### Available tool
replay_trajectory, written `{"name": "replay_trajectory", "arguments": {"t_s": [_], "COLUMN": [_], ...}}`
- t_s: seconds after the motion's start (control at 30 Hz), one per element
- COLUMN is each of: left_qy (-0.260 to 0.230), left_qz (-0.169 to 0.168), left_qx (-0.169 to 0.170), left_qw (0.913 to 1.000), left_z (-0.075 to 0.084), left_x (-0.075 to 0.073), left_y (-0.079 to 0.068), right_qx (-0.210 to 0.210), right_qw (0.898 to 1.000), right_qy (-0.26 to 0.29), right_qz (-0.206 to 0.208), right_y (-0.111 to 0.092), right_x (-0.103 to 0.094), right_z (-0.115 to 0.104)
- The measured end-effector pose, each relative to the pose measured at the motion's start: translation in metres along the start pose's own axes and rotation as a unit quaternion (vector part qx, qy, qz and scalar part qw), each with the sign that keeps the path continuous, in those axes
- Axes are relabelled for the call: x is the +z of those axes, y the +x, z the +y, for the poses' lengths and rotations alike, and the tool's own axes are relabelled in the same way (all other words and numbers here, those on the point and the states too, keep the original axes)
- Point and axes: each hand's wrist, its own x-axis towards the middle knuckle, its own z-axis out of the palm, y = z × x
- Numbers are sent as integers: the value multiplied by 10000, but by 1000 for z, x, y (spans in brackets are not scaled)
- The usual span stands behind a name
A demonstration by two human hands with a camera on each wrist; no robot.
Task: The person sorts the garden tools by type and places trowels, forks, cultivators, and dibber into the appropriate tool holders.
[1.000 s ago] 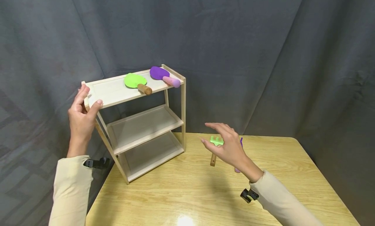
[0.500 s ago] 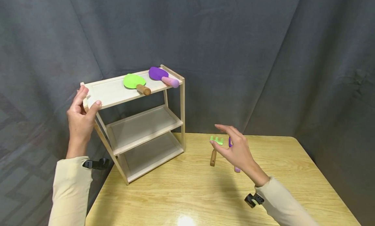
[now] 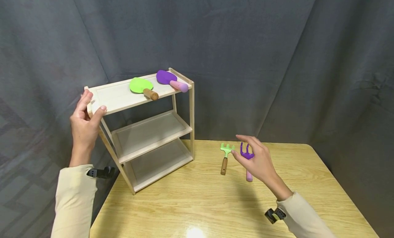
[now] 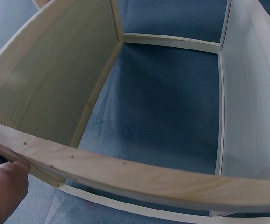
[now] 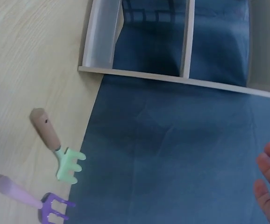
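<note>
My left hand (image 3: 83,125) grips the left end of the top board of a three-tier wooden shelf (image 3: 112,99); its thumb lies at the front corner. In the left wrist view, part of that hand (image 4: 6,186) shows against the side frame. My right hand (image 3: 257,159) holds nothing, its fingers and thumb spread apart. It is over the table, overlapping a small purple hand fork (image 3: 247,155) with a pink handle. Left of that lies a green hand rake (image 3: 227,149) with a wooden handle. Both tools lie fully visible in the right wrist view, apart from the fork's cropped lower edge.
On the top board lie a green trowel (image 3: 140,85) with a wooden handle and a purple trowel (image 3: 166,77) with a pink handle; both handles stick out over the front edge. The shelf stands at the left of the wooden table (image 3: 184,203). A grey curtain (image 3: 234,60) hangs behind.
My right hand has moved to the right and slightly down, uncovering the green rake and more of the purple fork. My left hand keeps its grip on the shelf.
</note>
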Motion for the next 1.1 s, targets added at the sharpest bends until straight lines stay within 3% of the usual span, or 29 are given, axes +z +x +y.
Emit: {"name": "replay_trajectory", "arguments": {"t_s": [0.17,0.63,1.1], "left_qy": [132,-135,-212], "left_qz": [-21,27,32], "left_qx": [-22,-16,-18], "left_qw": [9999,9999,9998], "left_z": [0,0,-1], "left_x": [0,0,1], "left_y": [-1,0,0], "right_qx": [61,518,899], "right_qw": [9999,9982,9955], "right_qy": [-79,-225,-279], "right_qz": [-12,-183,-94], "right_y": [-7,-19,-31], "right_x": [0,-2,-3], "right_z": [6,22,37]}}
